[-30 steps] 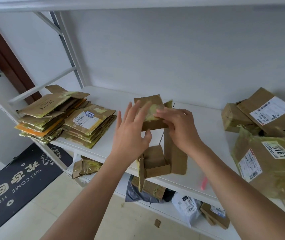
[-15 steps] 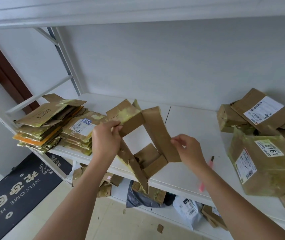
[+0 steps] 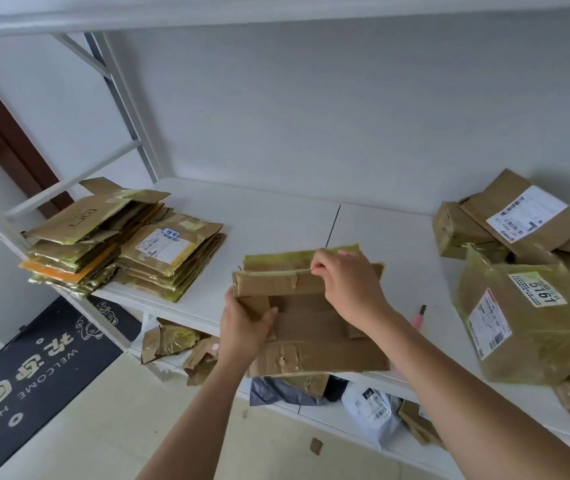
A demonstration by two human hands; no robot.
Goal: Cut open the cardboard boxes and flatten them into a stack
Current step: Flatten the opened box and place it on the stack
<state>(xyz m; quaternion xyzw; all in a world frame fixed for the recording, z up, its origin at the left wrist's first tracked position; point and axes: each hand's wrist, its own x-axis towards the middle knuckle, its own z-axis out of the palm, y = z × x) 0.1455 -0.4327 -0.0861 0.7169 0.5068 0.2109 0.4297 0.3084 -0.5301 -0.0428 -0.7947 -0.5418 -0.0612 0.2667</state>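
White metal shelf: stack of flattened brown cardboard left, taped brown parcels right, pink utility knife between.

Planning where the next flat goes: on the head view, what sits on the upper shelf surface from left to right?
Stack of flattened boxes → flattened box gripped by the left hand and right hand → pink cutter → pile of uncut boxes.

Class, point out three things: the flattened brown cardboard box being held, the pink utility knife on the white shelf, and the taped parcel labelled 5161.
Flattened brown cardboard box [image 3: 314, 341], head view, bare centre panel.
Pink utility knife [image 3: 419, 318], head view, handle.
Taped parcel labelled 5161 [image 3: 526, 344], head view, front face.
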